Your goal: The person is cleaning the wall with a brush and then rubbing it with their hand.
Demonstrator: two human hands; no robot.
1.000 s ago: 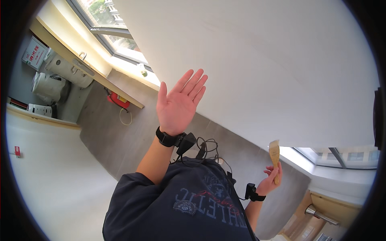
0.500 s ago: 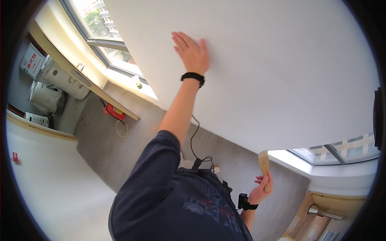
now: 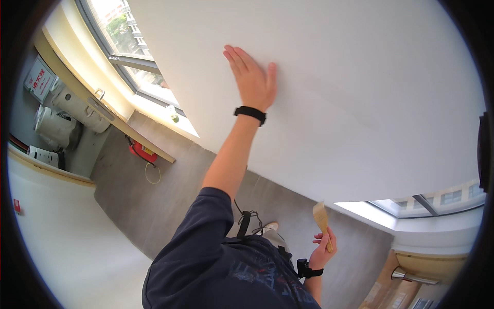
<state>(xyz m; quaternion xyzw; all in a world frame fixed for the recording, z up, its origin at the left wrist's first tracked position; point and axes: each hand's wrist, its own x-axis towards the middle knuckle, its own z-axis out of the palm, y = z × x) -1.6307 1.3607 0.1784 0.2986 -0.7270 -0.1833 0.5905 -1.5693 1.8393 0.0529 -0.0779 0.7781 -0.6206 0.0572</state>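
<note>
My left hand is raised over a large plain white wall, its fingers stretched out and its palm toward the surface. It looks to lie flat on the wall, with a faint shadow beside it. Nothing shows in that hand. Lower right, my right hand is closed around the handle of a wooden spatula. The spatula's broad tan head points up, below the wall's lower edge and apart from it. Black bands circle both wrists.
A window is at upper left, another at right. By an open door a red fire extinguisher stands on the grey floor. Pale bins fill the cabinet. A dark cable hangs near my waist.
My left hand has shifted slightly right and down along the wall, still stretched out. My right hand, with the spatula, has moved left and a little down. The view has shifted slightly.
</note>
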